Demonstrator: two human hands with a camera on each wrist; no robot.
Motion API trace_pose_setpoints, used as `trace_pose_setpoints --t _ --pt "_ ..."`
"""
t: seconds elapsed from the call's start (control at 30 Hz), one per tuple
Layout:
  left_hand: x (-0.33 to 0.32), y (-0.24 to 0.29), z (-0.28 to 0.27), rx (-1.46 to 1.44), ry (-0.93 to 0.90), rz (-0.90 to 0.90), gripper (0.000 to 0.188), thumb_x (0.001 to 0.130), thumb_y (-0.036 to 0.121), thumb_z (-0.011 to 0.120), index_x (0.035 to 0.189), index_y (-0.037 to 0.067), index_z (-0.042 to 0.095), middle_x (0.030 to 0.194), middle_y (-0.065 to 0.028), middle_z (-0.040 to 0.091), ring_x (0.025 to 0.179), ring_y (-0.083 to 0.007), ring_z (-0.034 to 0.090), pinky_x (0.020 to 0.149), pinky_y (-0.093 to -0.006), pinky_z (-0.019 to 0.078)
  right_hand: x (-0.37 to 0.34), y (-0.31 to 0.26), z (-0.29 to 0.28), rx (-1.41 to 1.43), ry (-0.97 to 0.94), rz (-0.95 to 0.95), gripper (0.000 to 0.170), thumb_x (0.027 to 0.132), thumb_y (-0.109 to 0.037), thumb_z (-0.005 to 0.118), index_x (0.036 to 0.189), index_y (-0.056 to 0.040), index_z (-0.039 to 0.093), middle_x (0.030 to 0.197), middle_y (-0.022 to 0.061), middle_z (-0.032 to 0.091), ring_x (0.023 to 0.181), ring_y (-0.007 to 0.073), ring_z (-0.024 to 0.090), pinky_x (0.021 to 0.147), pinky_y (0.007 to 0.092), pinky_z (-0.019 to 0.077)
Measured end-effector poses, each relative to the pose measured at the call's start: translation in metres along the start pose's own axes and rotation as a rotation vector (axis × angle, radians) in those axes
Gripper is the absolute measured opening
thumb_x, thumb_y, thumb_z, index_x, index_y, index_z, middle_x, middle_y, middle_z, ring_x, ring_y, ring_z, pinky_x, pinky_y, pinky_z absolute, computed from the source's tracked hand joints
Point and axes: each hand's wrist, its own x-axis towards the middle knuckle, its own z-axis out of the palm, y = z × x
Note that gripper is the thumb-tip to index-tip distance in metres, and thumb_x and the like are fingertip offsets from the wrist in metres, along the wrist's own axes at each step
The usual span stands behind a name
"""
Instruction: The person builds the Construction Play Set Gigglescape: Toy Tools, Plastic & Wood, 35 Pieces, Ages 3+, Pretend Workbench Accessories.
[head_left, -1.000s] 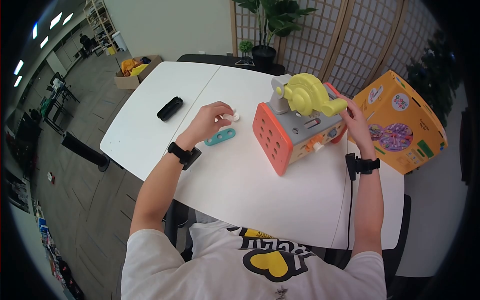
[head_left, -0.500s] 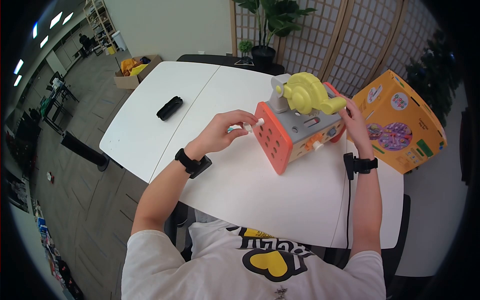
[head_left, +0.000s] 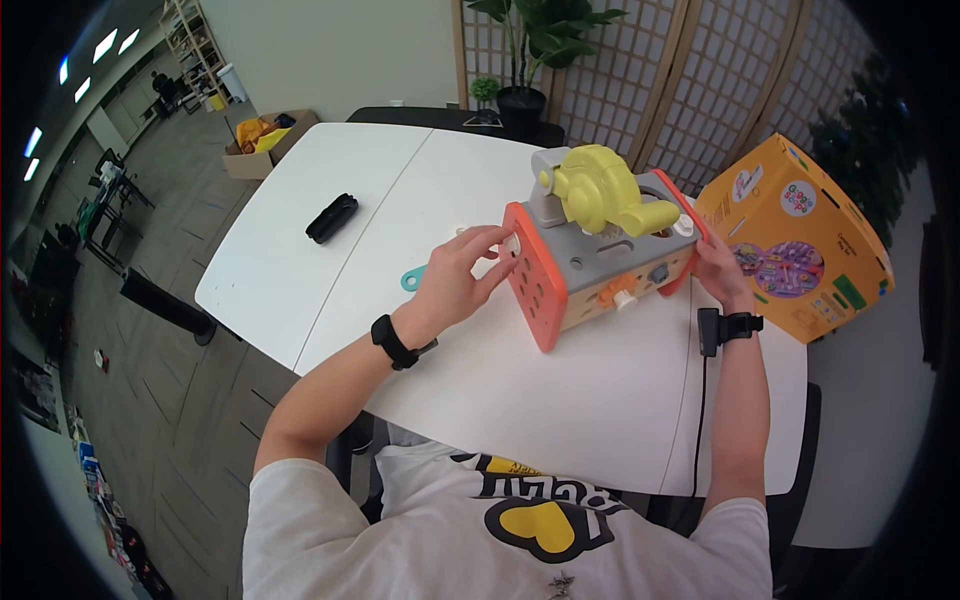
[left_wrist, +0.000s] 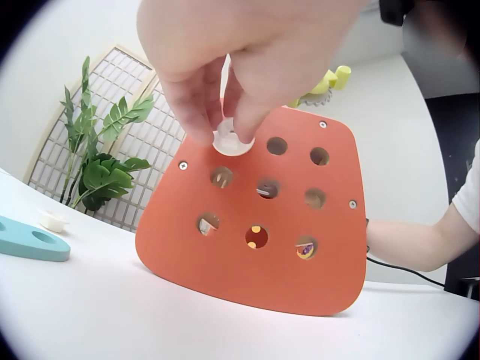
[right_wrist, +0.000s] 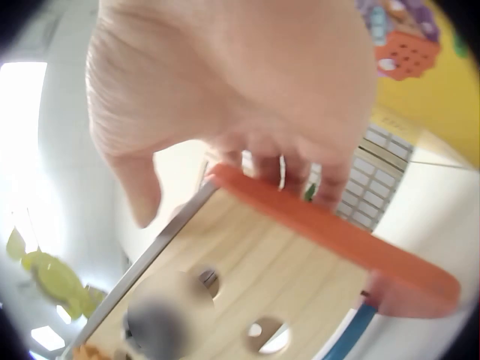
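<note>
My left hand pinches a small white plastic bolt between thumb and fingers. Its round head is right at the top corner hole of the toy workbench's red end panel; the shank is hidden. The toy workbench has a grey top, pale wooden sides and a yellow toy circular saw on it. At the far end, my right hand grips the other red panel, fingers behind its edge and thumb toward the grey top. A teal strip with holes lies on the table beside another small white piece.
A black case lies on the left of the white table. The large orange product box stands to the right, behind my right wrist. Potted plants and a lattice screen are beyond the far edge.
My left hand has moved right from beside the teal strip, bringing the white bolt to the red panel. My right hand has shifted slightly down along the far panel, and the workbench has shifted slightly left.
</note>
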Motion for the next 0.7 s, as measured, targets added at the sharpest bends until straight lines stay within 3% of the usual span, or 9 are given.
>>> trace_pose_setpoints --t 0.07,0.1,0.17,0.27,0.37,0.47,0.57,0.7 --pt "-0.009 0.011 -0.004 0.058 -0.087 -0.046 0.078 0.082 0.031 0.088 0.148 0.01 0.053 0.135 -0.0169 0.066 0.105 -0.0312 0.073 0.091 -0.0379 0.0604 -0.003 0.03 -0.027 0.016 0.0 0.071 0.07 0.097 -0.031 0.071 0.156 -0.0089 0.04 0.152 0.0057 0.05 0.141 0.0217 0.046 0.117 0.0443 0.0346" --pt "-0.012 0.014 -0.004 0.069 -0.127 -0.015 0.092 0.079 0.038 0.088 0.154 0.011 0.043 0.144 -0.019 0.057 0.114 -0.0348 0.068 0.095 -0.0405 0.058 -0.003 0.036 -0.028 0.025 0.001 0.107 0.068 0.098 -0.031 0.07 0.155 -0.0093 0.041 0.153 0.005 0.05 0.142 0.0218 0.044 0.117 0.0469 0.0341" --pt "-0.019 0.019 -0.002 0.093 -0.21 0.043 0.12 0.073 0.053 0.089 0.164 0.012 0.022 0.161 -0.0232 0.039 0.131 -0.042 0.058 0.104 -0.0456 0.0532 -0.003 0.046 -0.032 0.038 0.021 0.092 0.066 0.098 -0.034 0.07 0.153 -0.0088 0.043 0.151 0.0056 0.051 0.14 0.0211 0.046 0.117 0.045 0.0351" --pt "-0.025 0.025 0.007 0.087 -0.241 0.006 0.137 0.068 0.064 0.087 0.166 0.011 0.006 0.171 -0.0231 0.012 0.146 -0.0483 0.037 0.112 -0.0493 0.0463 0.0 0.053 -0.033 -0.033 0.032 0.072 0.063 0.1 -0.039 0.069 0.15 -0.0083 0.046 0.147 0.005 0.054 0.136 0.0184 0.049 0.114 0.0421 0.0373" --pt "-0.021 0.022 0.007 0.096 -0.232 -0.061 0.143 0.066 0.057 0.091 0.165 0.006 0.003 0.164 -0.0388 0.011 0.147 -0.054 0.032 0.115 -0.0471 0.0433 -0.001 0.034 -0.005 -0.176 0.083 0.001 0.06 0.101 -0.044 0.067 0.142 -0.0019 0.053 0.135 0.0076 0.061 0.126 0.0158 0.055 0.109 0.036 0.0413" --pt "-0.017 0.012 0.002 0.149 -0.188 -0.026 0.142 0.065 0.066 0.086 0.166 0.009 0.004 0.168 -0.027 0.017 0.148 -0.0462 0.037 0.118 -0.0475 0.04 0.003 0.01 0.018 -0.355 0.163 -0.039 0.058 0.102 -0.048 0.063 0.132 0.0024 0.06 0.122 0.0093 0.067 0.115 0.014 0.06 0.101 0.0316 0.0454" --pt "-0.009 0.009 -0.011 -0.122 -0.214 -0.165 0.13 0.073 0.057 0.089 0.165 0.005 0.012 0.161 -0.0304 0.035 0.149 -0.0435 0.037 0.118 -0.0466 0.0397 0.005 -0.016 0.037 -0.436 0.188 0.015 0.057 0.104 -0.048 0.059 0.125 0.0041 0.064 0.114 0.0099 0.069 0.107 0.0132 0.063 0.094 0.0302 0.0487" --pt "-0.005 0.014 -0.02 -0.411 -0.223 -0.48 0.103 0.091 0.057 0.073 0.164 0.004 0.022 0.159 -0.0215 0.043 0.148 -0.0346 0.043 0.118 -0.0451 0.0379 0.0 -0.032 0.055 -0.351 0.132 0.041 0.053 0.104 -0.043 0.06 0.122 0.0068 0.065 0.112 0.0118 0.069 0.102 0.014 0.064 0.089 0.0298 0.0507"
